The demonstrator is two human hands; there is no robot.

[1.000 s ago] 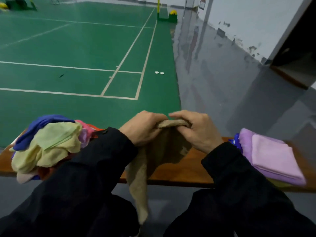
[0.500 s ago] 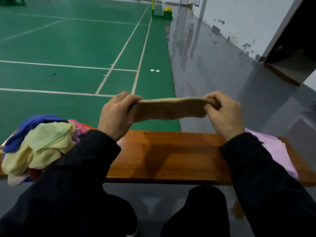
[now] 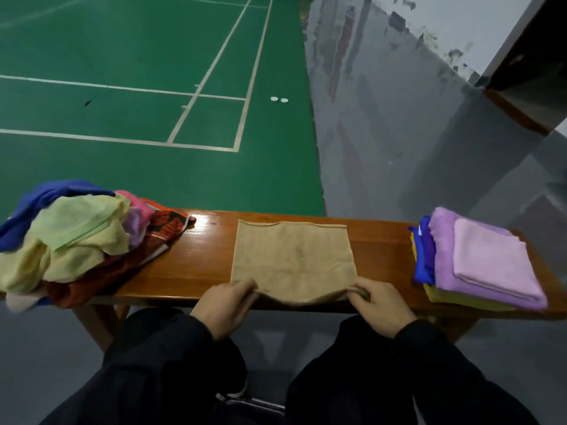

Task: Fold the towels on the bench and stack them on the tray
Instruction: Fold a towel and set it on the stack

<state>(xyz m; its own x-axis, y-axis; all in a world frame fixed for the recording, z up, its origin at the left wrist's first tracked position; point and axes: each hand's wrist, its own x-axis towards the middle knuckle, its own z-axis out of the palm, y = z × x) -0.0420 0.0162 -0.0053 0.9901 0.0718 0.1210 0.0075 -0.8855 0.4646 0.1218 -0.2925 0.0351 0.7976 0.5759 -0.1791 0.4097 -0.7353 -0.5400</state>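
Your tan terry towel (image 3: 293,260) lies spread flat across the middle of the long polished wooden bench (image 3: 196,259), its far edge close to the bench's far side and its near edge at the front lip. Your left hand (image 3: 225,305) pinches the near-left corner of that towel, thumb on top and fingers curled under the cloth. Your right hand (image 3: 380,305) pinches the near-right corner the same way, with a small roll of fabric bunched under the thumb. Between your hands the near edge sags slightly over the front of the bench.

At your left, on the end of the bench, sits a loose heap of unfolded cloths (image 3: 70,240): pale yellow-green on top, blue behind, pink and an orange-and-black patterned piece at the right side. At your right sits a neat stack of folded towels (image 3: 478,265), light pink on top of lilac, with blue and yellow layers showing at its left and lower edges. Whatever the stack rests on is hidden beneath it. Beyond the bench lies a green court floor with white lines (image 3: 153,87).
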